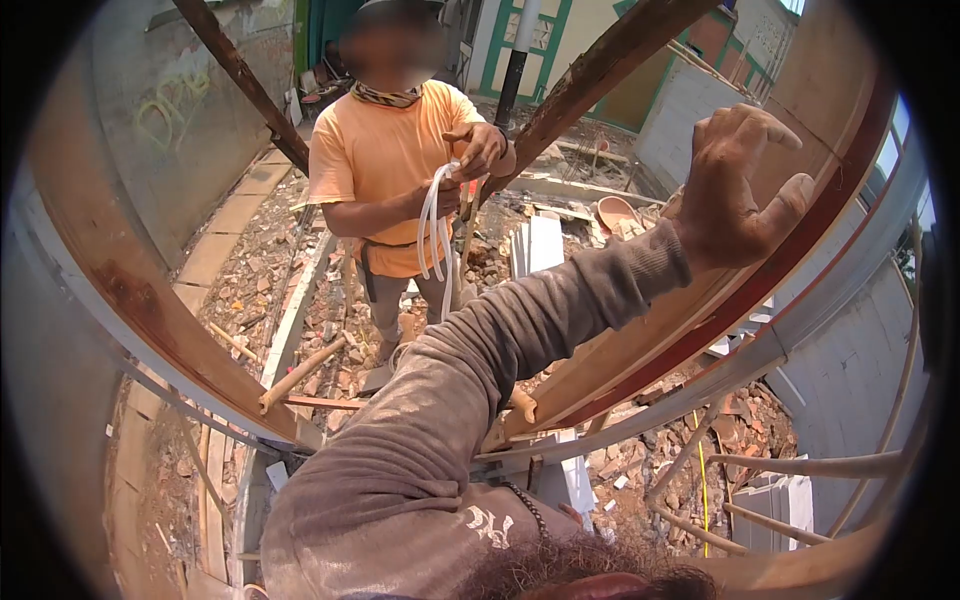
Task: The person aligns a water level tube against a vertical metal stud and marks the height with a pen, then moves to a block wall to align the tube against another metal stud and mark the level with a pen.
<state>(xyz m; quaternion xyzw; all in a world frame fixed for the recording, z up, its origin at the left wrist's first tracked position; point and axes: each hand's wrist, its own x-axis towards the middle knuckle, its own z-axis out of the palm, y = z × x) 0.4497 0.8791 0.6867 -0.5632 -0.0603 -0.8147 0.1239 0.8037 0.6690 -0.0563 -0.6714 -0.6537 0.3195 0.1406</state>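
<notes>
My left hand (741, 188) is raised at the upper right, at the end of a dusty grey-brown sleeve. Its fingers are curved and the thumb stands well apart, with nothing between them. Behind the hand is a broad wooden frame board (815, 95); whether they touch I cannot tell. My right hand is out of the picture. Facing me, a co-worker in an orange T-shirt (385, 150) holds a looped bundle of white cord or strip (432, 225) in both hands.
Dark slanting timbers (610, 75) flank the co-worker. Broken brick rubble (265, 290) covers the ground. A bamboo pole (302, 375) lies below, and thin poles (810, 464) cross at the lower right. White panels (545, 243) stand behind the co-worker. A grey wall (165, 130) rises at left.
</notes>
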